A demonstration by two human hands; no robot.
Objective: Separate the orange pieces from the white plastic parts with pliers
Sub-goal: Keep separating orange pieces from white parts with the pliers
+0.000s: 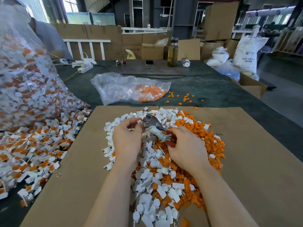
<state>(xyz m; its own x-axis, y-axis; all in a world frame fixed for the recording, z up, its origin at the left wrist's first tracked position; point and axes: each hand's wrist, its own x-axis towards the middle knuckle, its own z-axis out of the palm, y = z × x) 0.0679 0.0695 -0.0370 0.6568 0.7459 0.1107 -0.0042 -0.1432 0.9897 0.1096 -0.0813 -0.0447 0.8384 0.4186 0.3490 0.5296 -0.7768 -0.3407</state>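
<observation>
My right hand point(186, 145) grips the red, tape-wrapped handles of the pliers point(153, 124), whose metal jaws point up and to the left. My left hand point(127, 138) pinches a small white plastic part point(139, 121) right at the jaws. Both hands hover over a mixed heap on a cardboard sheet point(255, 161): white plastic parts point(147, 190) lie mostly left and near, loose orange pieces point(211, 138) mostly right. Whether an orange piece sits in the held part is hidden by my fingers.
A large clear bag point(24, 76) of joined orange-and-white parts spills a pile point(36, 149) at the left. A smaller clear bag point(131, 89) holding orange pieces lies beyond the cardboard. A bottle point(173, 53), phone point(149, 63), glasses and power strip stand farther back. Another person's sleeve shows at top left.
</observation>
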